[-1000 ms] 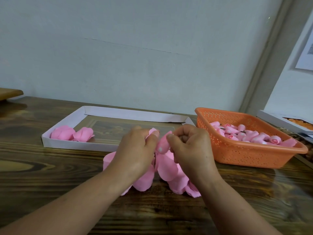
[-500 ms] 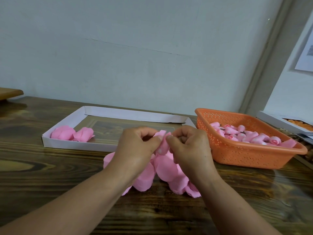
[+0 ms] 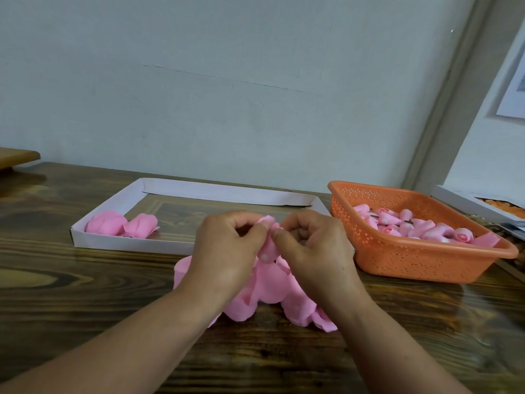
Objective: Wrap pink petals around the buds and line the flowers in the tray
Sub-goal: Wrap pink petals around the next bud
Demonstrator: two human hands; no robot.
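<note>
Left hand [image 3: 227, 245] shifted right; two flowers [image 3: 122, 224] in tray [image 3: 227, 191], buds [image 3: 409, 226] in basket [image 3: 426, 260]

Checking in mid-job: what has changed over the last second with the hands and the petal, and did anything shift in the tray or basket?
The left hand has curled its fingers over the petal, so less pink shows above the fingertips; the right hand keeps pinching it at the same spot. The two flowers in the white tray, the loose petals and the orange basket have not moved.
</note>
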